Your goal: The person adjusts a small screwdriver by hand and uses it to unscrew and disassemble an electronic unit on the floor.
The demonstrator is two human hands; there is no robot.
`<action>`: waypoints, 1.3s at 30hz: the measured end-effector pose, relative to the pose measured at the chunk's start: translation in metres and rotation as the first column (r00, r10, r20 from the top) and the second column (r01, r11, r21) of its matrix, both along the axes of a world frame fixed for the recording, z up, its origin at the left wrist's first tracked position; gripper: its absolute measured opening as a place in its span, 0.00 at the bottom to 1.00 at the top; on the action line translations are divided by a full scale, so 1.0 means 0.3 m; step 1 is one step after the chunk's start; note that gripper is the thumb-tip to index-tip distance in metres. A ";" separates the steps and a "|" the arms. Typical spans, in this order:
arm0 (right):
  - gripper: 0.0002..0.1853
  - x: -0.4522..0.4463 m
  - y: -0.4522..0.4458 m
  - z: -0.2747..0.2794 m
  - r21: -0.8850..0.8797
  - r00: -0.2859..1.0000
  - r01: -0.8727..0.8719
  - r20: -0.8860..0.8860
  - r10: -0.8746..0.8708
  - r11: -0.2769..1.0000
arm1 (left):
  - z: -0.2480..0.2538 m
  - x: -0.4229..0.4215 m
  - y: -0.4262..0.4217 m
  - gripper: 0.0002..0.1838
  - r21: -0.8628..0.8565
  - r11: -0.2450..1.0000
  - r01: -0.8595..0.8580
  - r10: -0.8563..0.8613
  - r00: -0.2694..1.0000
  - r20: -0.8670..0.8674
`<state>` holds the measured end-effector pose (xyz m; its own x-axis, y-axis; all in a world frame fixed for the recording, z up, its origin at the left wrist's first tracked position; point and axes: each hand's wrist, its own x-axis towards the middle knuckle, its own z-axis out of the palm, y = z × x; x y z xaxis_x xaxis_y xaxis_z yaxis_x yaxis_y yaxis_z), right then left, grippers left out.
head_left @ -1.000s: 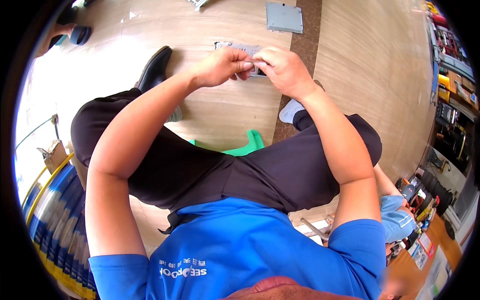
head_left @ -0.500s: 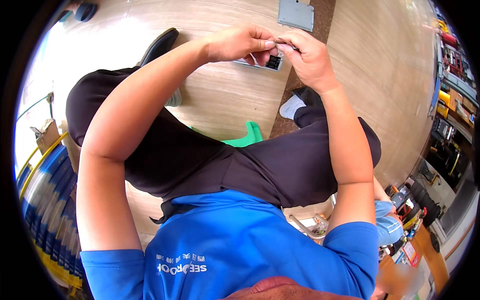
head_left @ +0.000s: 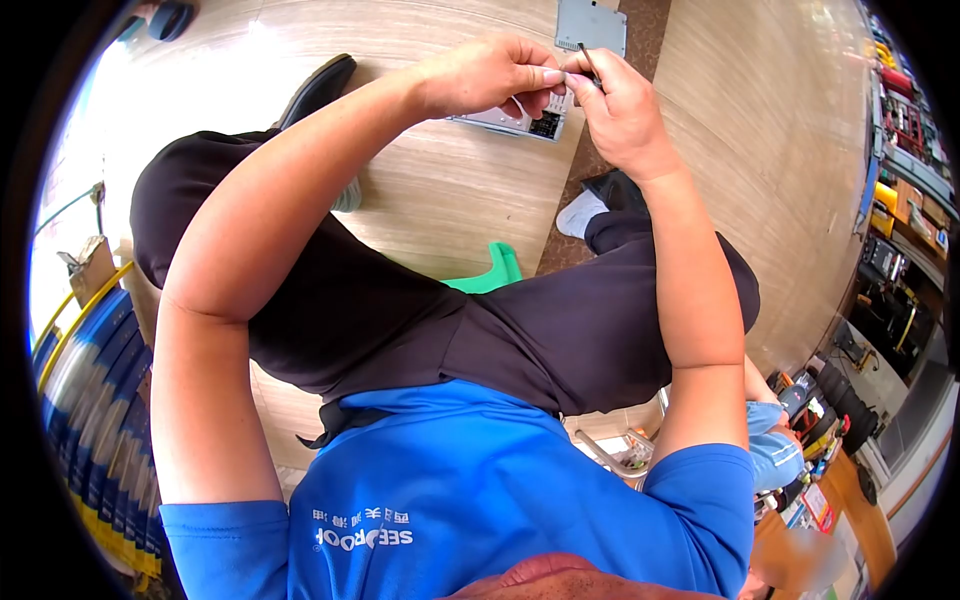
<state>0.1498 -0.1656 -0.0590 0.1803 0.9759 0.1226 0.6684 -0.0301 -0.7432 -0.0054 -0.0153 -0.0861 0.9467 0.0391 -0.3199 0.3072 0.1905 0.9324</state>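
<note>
Left fingers (head_left: 540, 76) pinched together, right fingers (head_left: 588, 98) grip a dark tool (head_left: 588, 58), above a casing (head_left: 500, 123) holding dark parts (head_left: 545, 124).

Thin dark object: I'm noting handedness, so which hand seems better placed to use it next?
Probably the right hand, which holds the thin dark object. The left hand pinches close beside it, partly hiding the grey device; whether it grips anything is unclear.

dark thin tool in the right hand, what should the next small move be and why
Probably ease the left hand away, giving the dark thin tool room: the right hand holds it, both hands' fingertips meet beside it, and the gray device lies on the floor beneath. Any pinched item is too small to tell.
</note>
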 end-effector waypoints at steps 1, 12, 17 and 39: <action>0.06 -0.003 -0.001 -0.010 0.012 0.999 0.008 0.043 -0.009 1.000 | 0.002 0.000 -0.002 0.16 0.023 0.999 -0.027 0.027 1.000 -0.004; 0.05 -0.027 0.014 -0.021 0.097 0.981 0.076 0.171 -0.092 0.992 | -0.026 0.018 -0.010 0.14 0.008 0.982 -0.187 0.187 0.982 -0.006; 0.05 -0.027 0.020 -0.025 0.143 0.982 0.082 0.156 -0.104 0.986 | -0.027 0.019 -0.012 0.13 -0.032 0.976 -0.215 0.214 0.977 -0.011; 0.05 -0.027 0.016 -0.026 0.124 0.975 0.055 0.208 -0.080 0.991 | -0.005 0.012 -0.027 0.15 0.041 0.978 -0.206 0.207 0.977 -0.048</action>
<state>0.1415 -0.1607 -0.0667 0.2024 0.9391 0.2775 0.8105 -0.0016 -0.5857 -0.0018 -0.0233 -0.0875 0.8993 0.2443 -0.3626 0.3123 0.2214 0.9238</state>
